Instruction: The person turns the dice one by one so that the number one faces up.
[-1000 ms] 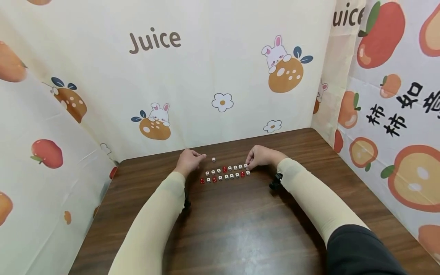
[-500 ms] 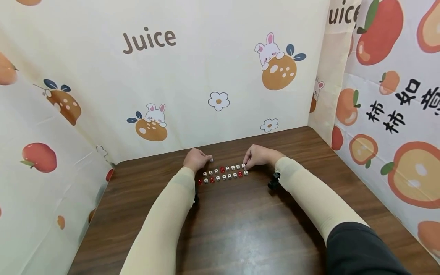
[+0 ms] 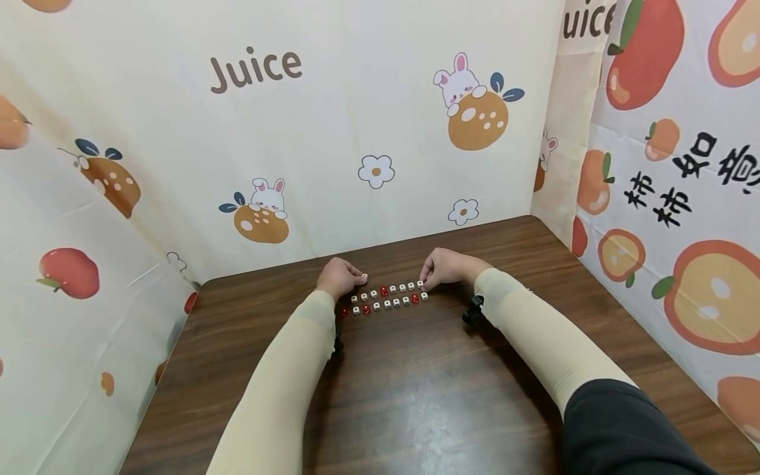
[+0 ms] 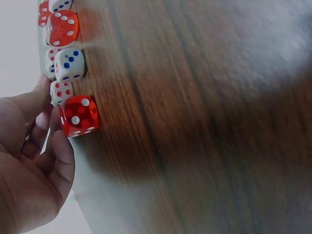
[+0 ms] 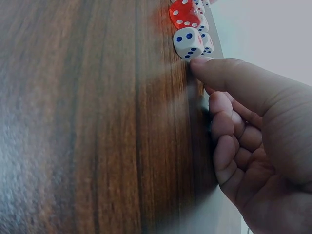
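Observation:
Two rows of small white and red dice stand on the wooden table. My left hand point(image 3: 338, 277) is behind the left end of the rows and pinches a lone white die point(image 3: 365, 278) behind the back row. In the left wrist view the nearest red die point(image 4: 78, 117) stands in front of the left hand's fingers, and the pinched die is hidden. My right hand point(image 3: 444, 268) is at the right end, its fingertips at the last white die point(image 3: 420, 285) of the back row. In the right wrist view its thumb lies beside the front row's end white die point(image 5: 188, 43); its other fingers are curled.
The brown table point(image 3: 415, 396) reaches back to a patterned cloth wall point(image 3: 332, 132) with fruit and rabbit prints. A second cloth point(image 3: 641, 277) hangs along the right side. Black wrist cameras sit under both wrists, the right camera point(image 3: 473, 312) close to the tabletop.
My left hand has moved right to the lone white die, gripped it and drawn it slightly toward the rows. The right hand stays at the right end. The head view has shifted slightly.

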Action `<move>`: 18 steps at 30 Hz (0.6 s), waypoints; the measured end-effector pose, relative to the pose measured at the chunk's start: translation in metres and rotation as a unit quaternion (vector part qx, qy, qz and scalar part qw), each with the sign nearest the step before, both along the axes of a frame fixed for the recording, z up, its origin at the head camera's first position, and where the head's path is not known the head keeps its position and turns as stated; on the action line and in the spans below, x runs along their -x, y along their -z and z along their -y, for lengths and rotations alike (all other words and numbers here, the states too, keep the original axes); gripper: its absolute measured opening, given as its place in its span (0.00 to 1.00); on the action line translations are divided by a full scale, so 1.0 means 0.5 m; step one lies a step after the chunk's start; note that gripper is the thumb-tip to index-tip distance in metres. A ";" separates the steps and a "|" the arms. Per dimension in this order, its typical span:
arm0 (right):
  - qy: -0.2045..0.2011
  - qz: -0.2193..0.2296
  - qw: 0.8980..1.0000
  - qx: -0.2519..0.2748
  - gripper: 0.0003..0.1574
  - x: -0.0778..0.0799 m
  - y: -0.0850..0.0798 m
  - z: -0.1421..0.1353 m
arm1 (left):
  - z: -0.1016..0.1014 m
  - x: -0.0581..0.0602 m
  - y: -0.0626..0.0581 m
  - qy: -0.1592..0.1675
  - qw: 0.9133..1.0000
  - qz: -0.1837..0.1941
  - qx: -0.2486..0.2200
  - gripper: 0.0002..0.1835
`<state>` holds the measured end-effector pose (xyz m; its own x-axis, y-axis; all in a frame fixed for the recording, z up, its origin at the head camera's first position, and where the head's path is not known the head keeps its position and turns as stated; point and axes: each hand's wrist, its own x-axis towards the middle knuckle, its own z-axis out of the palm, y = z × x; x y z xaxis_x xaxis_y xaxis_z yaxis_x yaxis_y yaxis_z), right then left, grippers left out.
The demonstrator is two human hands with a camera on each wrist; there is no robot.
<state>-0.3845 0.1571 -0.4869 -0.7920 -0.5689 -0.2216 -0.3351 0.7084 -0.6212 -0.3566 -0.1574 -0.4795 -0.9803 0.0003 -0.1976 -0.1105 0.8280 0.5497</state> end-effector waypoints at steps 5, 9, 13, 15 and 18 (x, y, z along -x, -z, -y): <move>0.004 0.007 1.000 0.005 0.05 0.001 0.001 -0.002 | 0.001 0.003 0.002 -0.007 1.000 0.007 -0.011 0.13; 0.002 0.010 1.000 0.009 0.05 0.000 0.001 -0.002 | -0.002 0.004 0.003 -0.008 1.000 -0.002 -0.001 0.14; 0.003 0.012 1.000 0.010 0.05 -0.002 0.001 -0.003 | -0.005 0.004 0.005 -0.004 1.000 -0.006 0.014 0.11; 0.006 0.012 1.000 0.012 0.06 -0.003 0.001 -0.004 | -0.006 0.003 0.005 -0.004 1.000 -0.006 0.018 0.11; 0.009 0.010 1.000 0.014 0.06 -0.006 0.000 -0.006 | -0.005 0.000 0.003 0.000 1.000 -0.005 0.019 0.10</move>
<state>-0.3817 0.1601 -0.4871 -0.7974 -0.5615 -0.2209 -0.3104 0.6956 -0.6479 -0.3564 -0.1550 -0.4810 -0.9823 -0.0074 -0.1869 -0.1051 0.8483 0.5189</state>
